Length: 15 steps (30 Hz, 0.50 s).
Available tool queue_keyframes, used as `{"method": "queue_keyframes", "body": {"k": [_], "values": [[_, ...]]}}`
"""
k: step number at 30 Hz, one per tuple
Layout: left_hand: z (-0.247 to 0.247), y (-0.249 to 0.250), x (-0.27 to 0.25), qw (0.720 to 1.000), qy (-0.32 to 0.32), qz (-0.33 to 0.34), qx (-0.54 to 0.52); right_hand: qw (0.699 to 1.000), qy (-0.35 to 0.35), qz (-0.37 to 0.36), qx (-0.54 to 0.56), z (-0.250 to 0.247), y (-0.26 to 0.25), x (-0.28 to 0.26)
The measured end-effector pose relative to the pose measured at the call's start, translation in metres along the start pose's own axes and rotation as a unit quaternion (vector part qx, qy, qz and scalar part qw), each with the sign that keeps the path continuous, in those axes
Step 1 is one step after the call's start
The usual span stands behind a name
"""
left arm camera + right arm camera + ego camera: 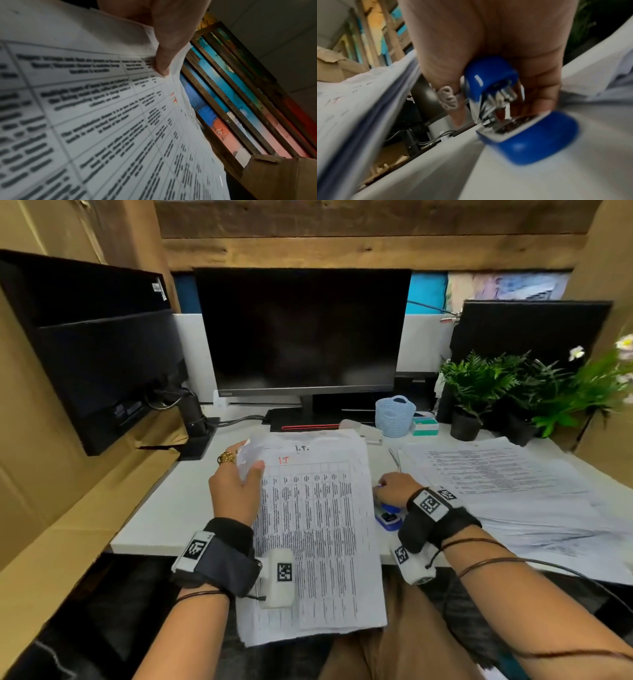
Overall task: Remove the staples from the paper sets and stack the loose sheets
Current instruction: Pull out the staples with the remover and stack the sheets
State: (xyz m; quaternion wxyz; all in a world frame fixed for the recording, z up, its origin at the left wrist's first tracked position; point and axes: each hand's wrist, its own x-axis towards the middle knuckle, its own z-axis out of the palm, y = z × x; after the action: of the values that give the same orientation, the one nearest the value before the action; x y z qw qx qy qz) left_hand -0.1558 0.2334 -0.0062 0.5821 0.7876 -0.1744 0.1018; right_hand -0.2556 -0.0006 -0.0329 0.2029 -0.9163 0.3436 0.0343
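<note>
A person sits at a white desk (161, 508) and works on a set of printed papers.

Nearest the viewer, the paper set (318, 542) lies across the lap and the desk edge, a table of text on its top page. The left hand (236, 487) pinches its upper left corner, thumb on top and fingers curled behind, lifting that corner slightly. No staple can be made out there, so it is unclear whether this set is still bound.

Just right of the set, the right hand (394, 489) curls its fingers around a blue staple remover (489, 81). Its metal claws hang apart, with a second blue part (537, 138) lying on the desk just below the fingertips.

Beyond the right fingertips, a spread of loose sheets (507, 484) covers the desk, untidy, not squared. That suggests some sets are already separated, with stacking left to do.
</note>
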Motion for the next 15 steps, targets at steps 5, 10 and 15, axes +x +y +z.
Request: {"method": "queue_keyframes", "body": {"k": [5, 10, 15], "values": [[-0.001, -0.003, -0.001, 0.999, -0.021, -0.015, 0.039, 0.998, -0.051, 0.015, 0.032, 0.001, -0.006, -0.004], [-0.001, -0.004, 0.0, 0.999, -0.024, 0.002, 0.048, 0.956, 0.049, 0.01, 0.288, -0.01, -0.002, -0.012], [-0.001, 0.0, -0.002, 0.997, -0.042, 0.038, 0.043, 0.835, 0.134, -0.04, 0.533, -0.023, -0.01, -0.021]]}}
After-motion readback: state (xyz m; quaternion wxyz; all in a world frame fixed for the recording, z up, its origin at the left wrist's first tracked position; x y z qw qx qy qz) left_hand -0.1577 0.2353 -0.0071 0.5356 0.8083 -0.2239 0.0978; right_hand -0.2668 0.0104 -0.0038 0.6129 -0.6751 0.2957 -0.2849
